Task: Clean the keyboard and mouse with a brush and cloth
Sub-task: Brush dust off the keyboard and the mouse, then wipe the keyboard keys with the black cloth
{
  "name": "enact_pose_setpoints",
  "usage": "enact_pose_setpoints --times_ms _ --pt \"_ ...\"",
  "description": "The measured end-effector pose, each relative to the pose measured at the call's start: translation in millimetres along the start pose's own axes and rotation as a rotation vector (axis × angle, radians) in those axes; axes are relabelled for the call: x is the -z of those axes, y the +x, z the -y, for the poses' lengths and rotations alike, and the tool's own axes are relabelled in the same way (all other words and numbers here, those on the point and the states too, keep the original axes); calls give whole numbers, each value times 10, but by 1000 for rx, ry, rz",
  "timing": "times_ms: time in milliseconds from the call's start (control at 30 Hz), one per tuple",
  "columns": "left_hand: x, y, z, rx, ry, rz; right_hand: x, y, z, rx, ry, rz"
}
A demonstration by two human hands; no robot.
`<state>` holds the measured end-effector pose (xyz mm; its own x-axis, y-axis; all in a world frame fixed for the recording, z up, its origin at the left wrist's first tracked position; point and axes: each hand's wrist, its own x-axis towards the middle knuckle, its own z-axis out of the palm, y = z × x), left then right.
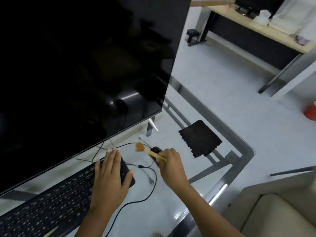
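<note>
A person leans over a glass tabletop (171, 199), seen from above. Their left hand (112, 175) lies flat, fingers straight, pressing on the right end of a black keyboard (51, 202) that runs off toward the lower left. Their right hand (171, 164) is curled around the pale handle of a small brush (148, 150), whose orange bristles point up and to the left, lifted off any surface. The black mouse (156, 152) lies just beneath that hand and the brush handle, mostly hidden, so I cannot tell whether the fingers also hold it. A dark folded cloth (200, 138) lies untouched on the glass, near the far right of the mouse.

The likeliest trouble, as I judge it, is the loose cables (145, 170) looping between keyboard and mouse, one ending in a bare plug. A brisk brush stroke or a lifted mouse could snag them and drag things across the slick glass. Dust flicked off the mouse may also land on the keyboard beside it.

A large dark screen (77, 65) hangs low over the back of the keyboard, crowding the far keys and limiting reach there. A second pale stick (51, 232) lies on the keyboard's near edge. Beyond the tabletop are a pale floor, another desk (266, 31) with white items, a red container (310, 112) and a beige seat (273, 211).
</note>
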<state>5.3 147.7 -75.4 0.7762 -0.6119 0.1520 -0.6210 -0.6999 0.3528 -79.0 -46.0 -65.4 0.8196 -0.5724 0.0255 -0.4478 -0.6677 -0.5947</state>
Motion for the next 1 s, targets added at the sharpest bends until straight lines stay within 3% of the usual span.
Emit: enact_pose_setpoints --times_ms 100,233,400,567,733,900,1000 --pt "-140 396 -392 -76 -26 16 256 186 -307 -191 145 -84" --pt "-354 811 -896 -105 -29 54 287 277 -672 -310 97 -124" --pt "-567 1074 -1259 -61 -79 155 181 225 -841 -310 -139 -147" --pt "-763 1302 -1540 -56 -68 245 139 189 -1020 -234 -177 -155" --pt "-946 1656 -1879 -144 -56 265 647 665 -1314 -213 -117 -289" --pt "-1158 1958 -2131 39 72 324 919 1050 -1569 -321 -261 -29" --pt "-1261 1970 -2171 42 39 304 814 1017 -1618 -273 -351 -16"
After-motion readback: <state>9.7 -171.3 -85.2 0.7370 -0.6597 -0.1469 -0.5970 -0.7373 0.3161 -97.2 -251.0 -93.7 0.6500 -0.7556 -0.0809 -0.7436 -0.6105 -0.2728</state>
